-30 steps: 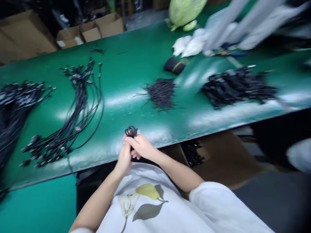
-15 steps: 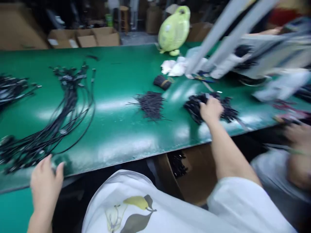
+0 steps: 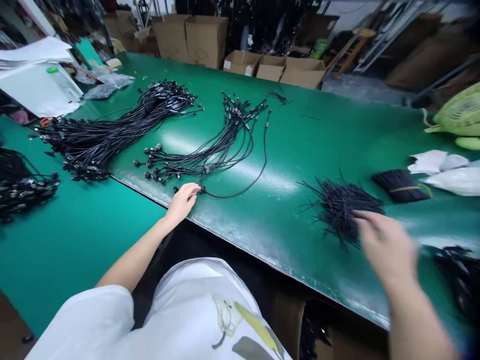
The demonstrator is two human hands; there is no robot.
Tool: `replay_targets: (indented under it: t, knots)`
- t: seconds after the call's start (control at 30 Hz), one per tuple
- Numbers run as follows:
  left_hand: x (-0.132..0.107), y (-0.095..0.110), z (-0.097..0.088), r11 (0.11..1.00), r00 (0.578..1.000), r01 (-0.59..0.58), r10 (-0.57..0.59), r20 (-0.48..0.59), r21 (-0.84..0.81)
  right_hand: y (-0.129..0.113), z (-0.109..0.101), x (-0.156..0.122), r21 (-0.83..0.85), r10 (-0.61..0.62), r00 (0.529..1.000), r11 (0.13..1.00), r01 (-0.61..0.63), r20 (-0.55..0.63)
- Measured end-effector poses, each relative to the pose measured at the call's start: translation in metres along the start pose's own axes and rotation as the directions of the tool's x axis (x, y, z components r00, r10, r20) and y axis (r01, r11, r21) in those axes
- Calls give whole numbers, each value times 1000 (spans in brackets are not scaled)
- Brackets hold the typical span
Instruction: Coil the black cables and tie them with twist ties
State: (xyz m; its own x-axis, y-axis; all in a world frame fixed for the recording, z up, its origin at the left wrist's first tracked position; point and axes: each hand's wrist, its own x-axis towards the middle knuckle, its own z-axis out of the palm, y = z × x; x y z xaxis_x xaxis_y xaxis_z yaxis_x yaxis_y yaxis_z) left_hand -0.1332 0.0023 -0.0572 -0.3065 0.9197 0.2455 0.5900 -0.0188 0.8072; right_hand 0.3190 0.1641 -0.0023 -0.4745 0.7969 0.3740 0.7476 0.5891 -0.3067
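My left hand [image 3: 183,202] is at the table's front edge, its fingers closed at the connector end of a black cable [image 3: 240,194] that curves away to the right. Beyond it lies a loose bundle of similar black cables [image 3: 225,150] with connectors at both ends. Over on the right, my right hand [image 3: 390,245] reaches to a pile of short, thin black ties [image 3: 343,205]. Its fingers are blurred by motion, and whether they grip any ties cannot be made out. Behind this pile is a banded bundle of black strands [image 3: 399,185].
A larger heap of black cables [image 3: 123,127] lies at the left, with more cables [image 3: 22,185] at the far left edge. Dark parts [image 3: 459,277] sit at the right. A green fan [image 3: 459,112] and white wrapping [image 3: 453,172] stand behind. Cardboard boxes [image 3: 303,72] line the table's far side.
The view has swung left. My right hand has left the dark parts at the right and come to the pile of ties. My left hand has moved onto the end of a cable.
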Motion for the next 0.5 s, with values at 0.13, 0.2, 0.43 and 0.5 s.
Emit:
replay_targets:
  t: [0.13,0.2,0.43,0.5]
  knots:
    - [13,15,-19,991,999,-27,33,41,-133,-113,81,32,157,-279,941,955,251,190]
    - [27,14,-44,993,993,-113,112,31,41,-152,119,55,141,-392,887,919,367,244]
    - [33,24,-58,910,960,-259,208,186,324,-198,170,87,160,-559,785,829,535,266]
    - [18,32,-32,950,925,-228,142,352,215,-207,165,80,183,-625,735,780,598,263]
